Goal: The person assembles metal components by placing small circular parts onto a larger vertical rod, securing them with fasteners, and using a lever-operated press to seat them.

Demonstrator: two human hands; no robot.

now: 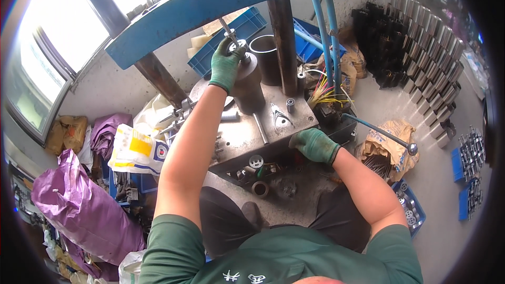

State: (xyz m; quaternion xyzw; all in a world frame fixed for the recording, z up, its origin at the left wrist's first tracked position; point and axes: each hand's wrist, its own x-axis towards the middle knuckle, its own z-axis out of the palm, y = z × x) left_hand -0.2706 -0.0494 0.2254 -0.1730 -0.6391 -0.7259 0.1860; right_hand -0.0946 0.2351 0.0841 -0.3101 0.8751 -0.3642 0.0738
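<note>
Green work gloves cover both my hands. On the blue press [205, 13], my left hand [226, 66] reaches up to a holed silver metal disc [238, 46], its fingers curled round the edge. The disc is above a thick dark cylinder [247, 87] standing on the press table [239, 142], below a thin upright rod [225, 25]. My right hand [315, 146] is closed at the table's front right edge; whatever its fingers hold is hidden. Pliers [281, 117], a small ring-shaped part [290, 105] and a metal bar [260, 128] lie between the hands.
An open dark tube [264, 59] stands behind the cylinder, beside a steel column [283, 47]. A ball-ended lever [389, 135] juts out at right. Stacked shiny metal sleeves [426, 47] line the right side. A purple sack [84, 210] and a white-yellow bag [138, 150] are at left.
</note>
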